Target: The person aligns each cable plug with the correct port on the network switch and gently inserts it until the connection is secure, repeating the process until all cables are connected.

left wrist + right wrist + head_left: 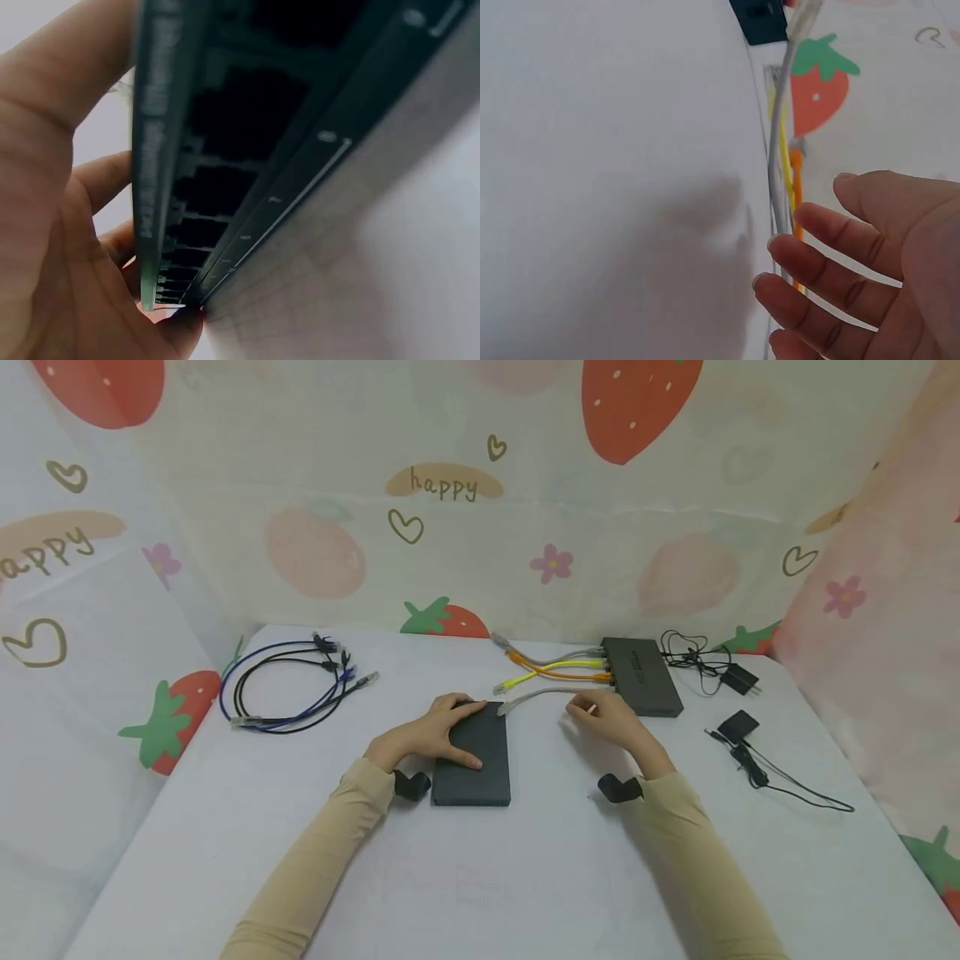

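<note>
Centrally placed switch: a dark grey Ethernet switch [480, 777] lies flat on the tabletop [480, 877]; numbered ports line its left side.
Left hand: the left hand [435, 731] rests over the switch's far left corner, thumb across the top, spread wide.
Right hand: the right hand [607, 718] hovers right of the switch, near the grey network cable [546, 691], fingers loose and apart, gripping nothing.
Grey cable: its clear plug is at the switch's far right corner; whether they touch is unclear.
Second box: a black network box [642, 677] sits beyond and right of the switch, with a yellow cable [517, 681] and an orange cable [592, 677] at its left side.
Power adapters: a black adapter [740, 678] and a smaller one [738, 727] lie farther right of the switch.
Cable coil: blue and black cables [281, 724] loop beyond and left of the switch.
Surface: white, smooth, with a soft shadow [675, 232] right of the switch.
Room: a pale cloth backdrop [480, 577] stands behind the switch, printed with strawberries [637, 410], flowers [552, 563] and "happy" lettering [444, 482]; the right-hand cloth [862, 693] looks pinker.
</note>
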Demonstrator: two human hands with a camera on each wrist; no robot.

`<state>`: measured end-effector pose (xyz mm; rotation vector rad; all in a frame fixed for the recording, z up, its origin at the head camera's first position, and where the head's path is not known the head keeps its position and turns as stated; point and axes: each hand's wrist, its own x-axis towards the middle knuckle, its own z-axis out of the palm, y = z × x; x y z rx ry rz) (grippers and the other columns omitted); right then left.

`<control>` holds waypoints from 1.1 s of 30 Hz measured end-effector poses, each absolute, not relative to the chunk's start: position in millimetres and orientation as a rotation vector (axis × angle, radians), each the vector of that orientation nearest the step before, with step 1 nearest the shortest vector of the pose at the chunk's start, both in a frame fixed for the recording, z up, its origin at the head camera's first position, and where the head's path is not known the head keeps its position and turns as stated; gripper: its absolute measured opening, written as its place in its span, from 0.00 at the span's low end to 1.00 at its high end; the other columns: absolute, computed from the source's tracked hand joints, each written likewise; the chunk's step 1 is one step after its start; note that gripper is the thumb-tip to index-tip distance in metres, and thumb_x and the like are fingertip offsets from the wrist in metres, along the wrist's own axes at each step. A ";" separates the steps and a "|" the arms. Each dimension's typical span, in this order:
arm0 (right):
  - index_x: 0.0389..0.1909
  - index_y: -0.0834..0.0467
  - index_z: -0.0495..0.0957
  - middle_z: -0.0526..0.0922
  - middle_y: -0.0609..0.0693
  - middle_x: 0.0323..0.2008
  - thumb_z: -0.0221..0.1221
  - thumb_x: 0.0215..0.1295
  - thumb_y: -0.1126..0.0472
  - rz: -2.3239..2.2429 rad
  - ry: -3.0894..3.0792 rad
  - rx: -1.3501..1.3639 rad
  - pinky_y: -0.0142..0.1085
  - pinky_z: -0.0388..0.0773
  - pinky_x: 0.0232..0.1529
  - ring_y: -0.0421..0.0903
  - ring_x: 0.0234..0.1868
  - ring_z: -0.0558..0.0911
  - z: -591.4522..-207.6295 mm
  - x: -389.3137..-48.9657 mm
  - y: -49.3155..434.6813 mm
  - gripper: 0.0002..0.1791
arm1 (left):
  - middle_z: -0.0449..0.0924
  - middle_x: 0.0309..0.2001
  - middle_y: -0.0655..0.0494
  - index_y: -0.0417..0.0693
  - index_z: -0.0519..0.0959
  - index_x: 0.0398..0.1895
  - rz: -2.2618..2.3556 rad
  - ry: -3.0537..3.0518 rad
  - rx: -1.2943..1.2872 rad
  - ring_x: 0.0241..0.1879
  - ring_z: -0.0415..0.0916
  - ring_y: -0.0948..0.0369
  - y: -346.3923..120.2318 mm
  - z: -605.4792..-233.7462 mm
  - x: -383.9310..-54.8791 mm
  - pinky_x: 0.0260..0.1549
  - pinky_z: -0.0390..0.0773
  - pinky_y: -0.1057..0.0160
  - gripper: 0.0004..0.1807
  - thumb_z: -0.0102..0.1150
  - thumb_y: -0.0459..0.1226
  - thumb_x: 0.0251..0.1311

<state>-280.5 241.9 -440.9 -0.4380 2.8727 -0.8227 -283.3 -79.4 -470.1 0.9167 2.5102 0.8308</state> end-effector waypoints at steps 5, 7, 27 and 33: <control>0.46 0.59 0.78 0.80 0.56 0.42 0.51 0.68 0.50 -0.829 2.916 -0.377 0.43 0.73 0.39 0.50 0.39 0.77 -434.0 -271.1 266.2 0.17 | 0.44 0.70 0.48 0.59 0.48 0.73 0.798 2.503 0.939 0.68 0.40 0.50 -80.6 -470.5 -278.9 0.63 0.53 0.45 0.56 0.68 0.58 0.42; 0.47 0.59 0.77 0.81 0.57 0.43 0.50 0.69 0.49 -0.838 2.942 -0.338 0.46 0.73 0.42 0.53 0.41 0.78 -429.6 -267.8 277.9 0.19 | 0.45 0.69 0.49 0.60 0.48 0.73 0.791 2.502 0.931 0.68 0.40 0.51 -79.9 -470.0 -276.9 0.63 0.54 0.46 0.56 0.69 0.58 0.41; 0.43 0.64 0.79 0.74 0.64 0.39 0.56 0.62 0.57 -0.395 3.150 0.099 0.48 0.70 0.30 0.60 0.39 0.73 -426.9 -232.1 401.4 0.15 | 0.42 0.72 0.43 0.63 0.64 0.65 0.666 2.617 1.088 0.71 0.30 0.41 -67.9 -451.7 -254.5 0.63 0.34 0.36 0.42 0.65 0.61 0.44; 0.42 0.66 0.79 0.69 0.69 0.40 0.59 0.55 0.60 -0.250 3.141 0.146 0.56 0.70 0.31 0.67 0.42 0.69 -435.7 -230.0 409.5 0.16 | 0.35 0.73 0.44 0.64 0.57 0.69 0.587 2.611 0.988 0.70 0.26 0.40 -58.5 -445.5 -249.6 0.63 0.35 0.35 0.47 0.63 0.63 0.44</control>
